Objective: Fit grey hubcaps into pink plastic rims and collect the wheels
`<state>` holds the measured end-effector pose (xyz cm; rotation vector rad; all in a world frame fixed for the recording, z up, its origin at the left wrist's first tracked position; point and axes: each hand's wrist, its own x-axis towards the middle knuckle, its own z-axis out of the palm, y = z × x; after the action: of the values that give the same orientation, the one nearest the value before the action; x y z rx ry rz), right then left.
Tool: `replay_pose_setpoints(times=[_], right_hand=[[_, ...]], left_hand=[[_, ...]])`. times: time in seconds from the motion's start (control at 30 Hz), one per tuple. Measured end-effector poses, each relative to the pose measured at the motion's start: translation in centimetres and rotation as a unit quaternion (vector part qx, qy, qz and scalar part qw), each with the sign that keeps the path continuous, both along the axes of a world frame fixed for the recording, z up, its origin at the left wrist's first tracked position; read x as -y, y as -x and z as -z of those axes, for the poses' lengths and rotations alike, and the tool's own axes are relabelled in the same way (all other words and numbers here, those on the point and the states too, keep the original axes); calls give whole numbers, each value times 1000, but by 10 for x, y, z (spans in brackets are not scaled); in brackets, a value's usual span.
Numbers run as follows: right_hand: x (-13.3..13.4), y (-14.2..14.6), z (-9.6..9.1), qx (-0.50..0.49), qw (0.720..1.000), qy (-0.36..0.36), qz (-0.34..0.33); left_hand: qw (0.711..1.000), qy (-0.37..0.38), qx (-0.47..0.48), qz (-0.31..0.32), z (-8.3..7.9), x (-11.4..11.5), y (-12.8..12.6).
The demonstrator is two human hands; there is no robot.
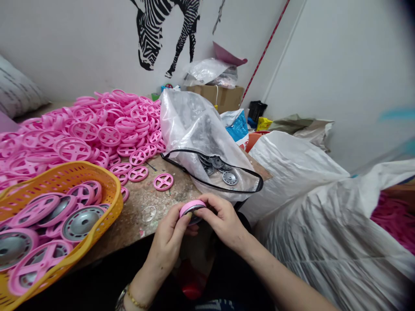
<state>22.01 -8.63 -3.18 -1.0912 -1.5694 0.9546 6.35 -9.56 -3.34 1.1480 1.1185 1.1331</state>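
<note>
Our left hand (167, 242) and right hand (223, 220) both grip a pink plastic wheel (192, 208) with a dark centre, just above the desk (142, 216). To the left of our hands sits an orange basket (97, 190) of pink-and-grey wheels; beyond it lies a heap of pink rims (97, 134). Straight ahead, a clear plastic bag (191, 125) holds grey discs (230, 178).

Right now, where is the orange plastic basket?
In the head view, the orange plastic basket sits at the lower left of the speckled tabletop, in front of the heap of pink plastic wheels.
</note>
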Motion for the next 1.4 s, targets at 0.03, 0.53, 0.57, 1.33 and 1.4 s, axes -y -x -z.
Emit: replay_pose_setpoints(times=[0.03, 0.53, 0.57, 1.33, 1.4], right_hand=[[1, 1, 0, 3, 1000, -4, -1], [-11, 12, 6, -54, 996, 68, 8], [-13, 12, 6, -58, 995, 80, -1], [-86, 52, 12, 178, 978, -108, -7], [-92, 60, 15, 290, 948, -131, -4]], left_hand=[[1000, -11, -10, -4, 0, 1, 0], [996, 5, -82, 33, -6, -5, 8], [996, 15, -85, 39, -6, -5, 9], [888, -52, 379, -254, -79, -14, 60], [866, -81, 420, -259, -87, -14, 70]])
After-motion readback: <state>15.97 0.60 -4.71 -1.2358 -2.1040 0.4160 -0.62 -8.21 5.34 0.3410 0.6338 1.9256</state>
